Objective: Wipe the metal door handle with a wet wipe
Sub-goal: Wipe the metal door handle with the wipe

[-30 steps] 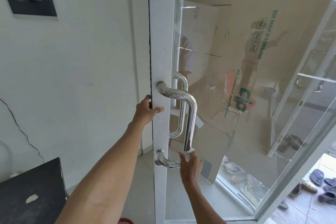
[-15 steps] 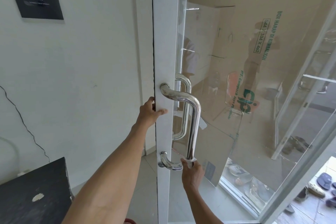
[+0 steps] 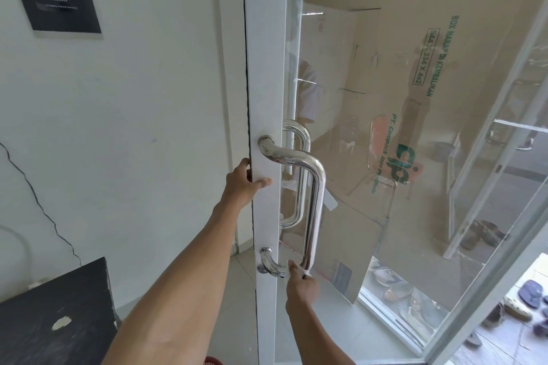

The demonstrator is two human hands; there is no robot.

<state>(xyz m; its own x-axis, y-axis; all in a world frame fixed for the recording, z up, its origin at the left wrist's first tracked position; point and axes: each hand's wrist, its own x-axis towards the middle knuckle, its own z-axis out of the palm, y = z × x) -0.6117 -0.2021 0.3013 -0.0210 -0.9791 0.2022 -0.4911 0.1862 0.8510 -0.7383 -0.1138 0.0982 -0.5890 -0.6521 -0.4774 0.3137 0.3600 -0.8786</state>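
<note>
- We are at the white door frame [image 3: 267, 68], and our left hand [image 3: 246, 182] clamps its edge, thumb on the near face and fingers wrapped round behind. That grip is holding the door steady.
- Our right hand [image 3: 301, 286] is low down at the bottom bend of the metal door handle [image 3: 316, 201], with the wet wipe [image 3: 306, 272] pressed against the tube. Only a small white scrap of it shows above the fingers.
- So the right grip is narrow, closed on the wipe and against the steel at once.
- Here is the relation that counts: the handle's long axis runs upright, and nearly all of its bar lies above the right hand. It rises to the top bend, then turns left to the upper mount just above the left hand.
- The short lower curve runs off to the left of the right hand, toward the bottom mount.
- We judge the right hand is the 1 to carry on. The left is nearer the top mount but busy with the door.
- An upward stroke along the bar looks like the natural call.
- A 2nd handle [image 3: 299, 187] sits behind the glass, apart from our wipe.
</note>
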